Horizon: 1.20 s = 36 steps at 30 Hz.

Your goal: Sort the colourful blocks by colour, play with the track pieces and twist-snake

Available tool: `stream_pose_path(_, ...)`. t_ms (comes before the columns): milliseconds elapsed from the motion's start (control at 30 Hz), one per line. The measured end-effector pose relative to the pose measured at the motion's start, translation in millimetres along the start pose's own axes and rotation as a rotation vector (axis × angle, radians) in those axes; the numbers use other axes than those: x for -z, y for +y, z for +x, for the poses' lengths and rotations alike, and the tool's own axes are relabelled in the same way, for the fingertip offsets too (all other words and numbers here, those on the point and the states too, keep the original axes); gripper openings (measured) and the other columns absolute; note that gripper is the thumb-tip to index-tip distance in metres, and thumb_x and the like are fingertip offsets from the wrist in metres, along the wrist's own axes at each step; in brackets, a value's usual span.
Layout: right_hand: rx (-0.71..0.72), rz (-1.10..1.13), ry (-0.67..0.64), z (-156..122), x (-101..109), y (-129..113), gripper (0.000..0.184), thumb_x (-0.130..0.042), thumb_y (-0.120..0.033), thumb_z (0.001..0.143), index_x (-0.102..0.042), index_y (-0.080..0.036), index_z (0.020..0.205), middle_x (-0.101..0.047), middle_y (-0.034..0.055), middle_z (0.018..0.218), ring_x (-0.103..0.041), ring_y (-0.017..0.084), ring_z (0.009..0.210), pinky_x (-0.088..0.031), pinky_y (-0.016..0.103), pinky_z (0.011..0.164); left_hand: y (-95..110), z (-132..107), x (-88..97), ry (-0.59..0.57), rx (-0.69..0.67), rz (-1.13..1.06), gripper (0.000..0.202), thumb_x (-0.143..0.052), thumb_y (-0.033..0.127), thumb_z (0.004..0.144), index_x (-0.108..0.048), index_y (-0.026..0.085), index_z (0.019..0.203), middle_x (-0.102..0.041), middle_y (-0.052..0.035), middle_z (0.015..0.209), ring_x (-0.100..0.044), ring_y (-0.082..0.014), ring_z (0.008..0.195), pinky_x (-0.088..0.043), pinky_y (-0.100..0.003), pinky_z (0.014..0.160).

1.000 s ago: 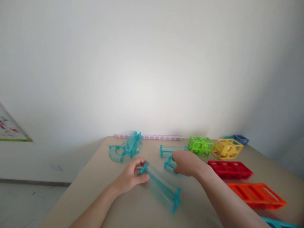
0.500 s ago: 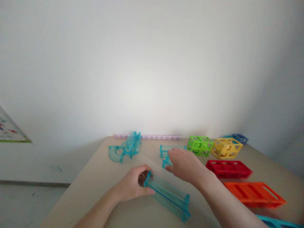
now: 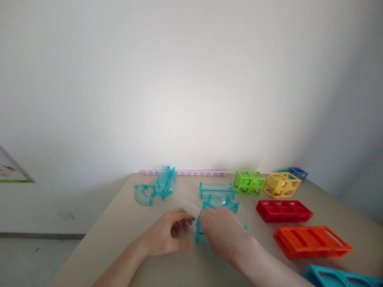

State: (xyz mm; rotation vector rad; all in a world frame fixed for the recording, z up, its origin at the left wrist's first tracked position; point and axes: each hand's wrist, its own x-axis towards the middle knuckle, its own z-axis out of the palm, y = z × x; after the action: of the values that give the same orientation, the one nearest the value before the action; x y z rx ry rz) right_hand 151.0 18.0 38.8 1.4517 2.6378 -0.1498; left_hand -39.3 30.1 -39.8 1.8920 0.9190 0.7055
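Note:
A translucent teal straight track piece [image 3: 201, 235] lies crosswise on the table, mostly covered by my right hand [image 3: 223, 231]. The fingers of that hand are curled down onto it; their tips are hidden. My left hand [image 3: 167, 233] rests just left of the piece's end, thumb and fingers apart, with nothing between them. Right behind my right hand sits a curved teal track piece [image 3: 221, 202]. Beyond that lies another straight teal track piece [image 3: 218, 190], roughly parallel to the wall.
More translucent teal pieces [image 3: 163, 185] are grouped at back left. A lilac patterned strip [image 3: 197, 172] runs along the wall. On the right stand green [image 3: 249, 182], yellow [image 3: 281, 185], red [image 3: 284, 211], orange [image 3: 312, 241] and turquoise [image 3: 338, 276] open frames, with a blue one [image 3: 297, 173] behind.
My right hand has come back from the curved piece to the near straight track piece. That piece has turned from slanting to crosswise, and my left hand has let go of it.

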Motion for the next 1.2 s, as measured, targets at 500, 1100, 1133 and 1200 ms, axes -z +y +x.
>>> stream_pose_path(500,-0.103,-0.081,-0.099,3,1,3,0.024,-0.060,-0.002,0.078,-0.076,-0.012,0.093,-0.075,0.0206,0.092,-0.072,0.031,0.091,-0.055,0.036,0.076,-7,0,0.1,-0.020,-0.016,-0.002,0.046,-0.078,0.026,0.071,-0.065,0.019,0.115,-0.062,-0.0076,0.105,-0.060,-0.0186,0.088,-0.048,-0.029,0.074)
stream_pose_path(1100,0.019,-0.103,0.024,-14,15,-14,0.028,-0.056,0.001,0.080,-0.071,-0.013,0.098,-0.074,0.0161,0.092,-0.070,0.025,0.091,-0.054,0.027,0.071,-2,1,2.3,-0.039,-0.015,0.025,0.035,-0.075,0.027,0.073,-0.067,0.019,0.106,-0.059,-0.0033,0.095,-0.055,-0.0144,0.078,-0.044,-0.025,0.067)
stream_pose_path(1133,0.032,-0.106,0.015,-13,14,-14,0.027,-0.056,0.002,0.080,-0.073,-0.013,0.095,-0.074,0.0161,0.090,-0.071,0.025,0.089,-0.054,0.027,0.070,-2,1,2.3,-0.042,-0.019,0.027,0.034,-0.075,0.027,0.073,-0.067,0.019,0.105,-0.059,-0.0034,0.095,-0.055,-0.0145,0.078,-0.044,-0.025,0.067)
stream_pose_path(1200,0.043,-0.117,-0.014,-11,11,-14,0.026,-0.056,0.003,0.079,-0.074,-0.012,0.089,-0.074,0.0165,0.088,-0.072,0.025,0.086,-0.055,0.027,0.069,-3,1,2.2,-0.042,-0.022,0.023,0.033,-0.074,0.025,0.073,-0.068,0.019,0.105,-0.059,-0.0039,0.097,-0.056,-0.0148,0.079,-0.044,-0.025,0.068)
